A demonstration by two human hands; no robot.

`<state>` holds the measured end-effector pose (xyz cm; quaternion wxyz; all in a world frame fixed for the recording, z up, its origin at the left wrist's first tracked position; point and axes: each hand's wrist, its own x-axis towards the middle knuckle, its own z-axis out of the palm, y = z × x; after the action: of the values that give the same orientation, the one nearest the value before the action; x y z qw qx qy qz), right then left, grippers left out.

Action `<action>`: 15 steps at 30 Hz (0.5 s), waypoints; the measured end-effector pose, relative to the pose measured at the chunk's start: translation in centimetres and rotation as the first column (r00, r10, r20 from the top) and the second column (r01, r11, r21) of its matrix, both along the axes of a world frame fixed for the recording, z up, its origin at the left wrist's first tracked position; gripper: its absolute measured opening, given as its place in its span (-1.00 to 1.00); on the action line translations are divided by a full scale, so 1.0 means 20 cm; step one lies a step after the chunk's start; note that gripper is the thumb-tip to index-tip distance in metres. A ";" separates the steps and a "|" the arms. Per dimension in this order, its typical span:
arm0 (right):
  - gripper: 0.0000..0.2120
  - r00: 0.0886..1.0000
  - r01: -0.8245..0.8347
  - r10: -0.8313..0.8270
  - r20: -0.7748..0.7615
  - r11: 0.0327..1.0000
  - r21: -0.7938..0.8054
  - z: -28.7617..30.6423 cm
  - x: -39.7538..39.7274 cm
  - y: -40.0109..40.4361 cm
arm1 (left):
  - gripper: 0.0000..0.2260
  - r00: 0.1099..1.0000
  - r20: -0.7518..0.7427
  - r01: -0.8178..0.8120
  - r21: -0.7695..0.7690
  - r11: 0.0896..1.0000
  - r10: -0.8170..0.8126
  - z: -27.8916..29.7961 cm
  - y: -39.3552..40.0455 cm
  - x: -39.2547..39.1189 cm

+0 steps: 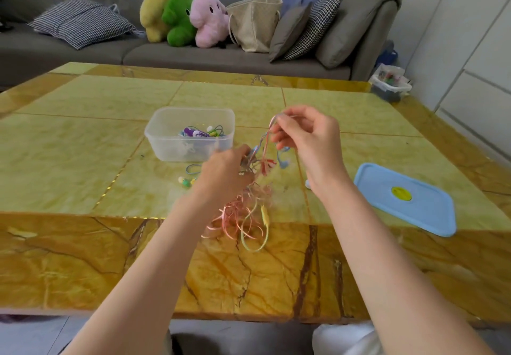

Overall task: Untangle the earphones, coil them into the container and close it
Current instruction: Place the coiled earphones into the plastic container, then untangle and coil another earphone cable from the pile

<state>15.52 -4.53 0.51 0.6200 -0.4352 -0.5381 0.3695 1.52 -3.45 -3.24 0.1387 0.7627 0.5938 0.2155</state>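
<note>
Both hands up over the yellow marble worktop [83, 139], working a tangled bunch of earphones [249, 211] held in mid-air. Right hand [304, 139] is higher, fingers curled, tips pinching the cords at the top of the bunch. Left hand [224, 172] is lower and just left, fingers curled round the knot where the strands cross — exact grip is hard to tell, motion blur there. Pink, yellow-green and blue cord loops hang below the left hand, over the near part of the worktop; a blue earbud dangles between the two hands.

Clear plastic container [190, 136] sits open on the worktop, just behind-left of the left hand, with a few coloured earphones already lying in it. Another small earphone set [188, 175] lies on the worktop right in front of the container, beside the left wrist. Blue lid [406, 200] lies flat on the worktop to the right, well apart from the container — yellow round sticker on it.

Grey sofa [193, 56] behind, with plush toys and cushions
</note>
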 end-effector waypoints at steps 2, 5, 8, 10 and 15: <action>-0.88 0.990 0.060 -0.051 -0.133 0.996 0.065 0.01 -0.01 0.02 | -0.80 0.994 0.068 -0.086 0.038 0.996 0.083 0.02 0.02 -0.03; -0.87 0.916 0.315 -0.285 -0.284 0.947 0.066 0.00 0.01 0.05 | -0.74 0.970 0.175 -0.190 0.097 0.977 0.171 0.06 0.03 -0.08; -0.83 0.853 0.416 -0.388 -0.348 0.909 0.006 -0.03 0.01 0.08 | -0.68 0.956 0.133 -0.283 0.195 0.939 0.260 0.08 0.02 -0.12; -0.83 0.890 0.319 -0.314 -0.330 0.947 -0.040 -0.04 0.00 0.09 | -0.68 0.936 0.143 -0.344 0.170 0.923 0.322 0.09 0.02 -0.15; -0.86 0.971 -0.031 -0.015 -0.239 0.981 -0.189 -0.03 -0.01 0.07 | -0.77 0.945 0.210 -0.256 0.006 0.967 0.249 0.10 0.01 -0.16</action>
<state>15.23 -3.21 -0.06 0.6341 -0.4430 -0.4232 0.4717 -1.71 -3.21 -1.18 0.1587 0.6560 0.6650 0.3198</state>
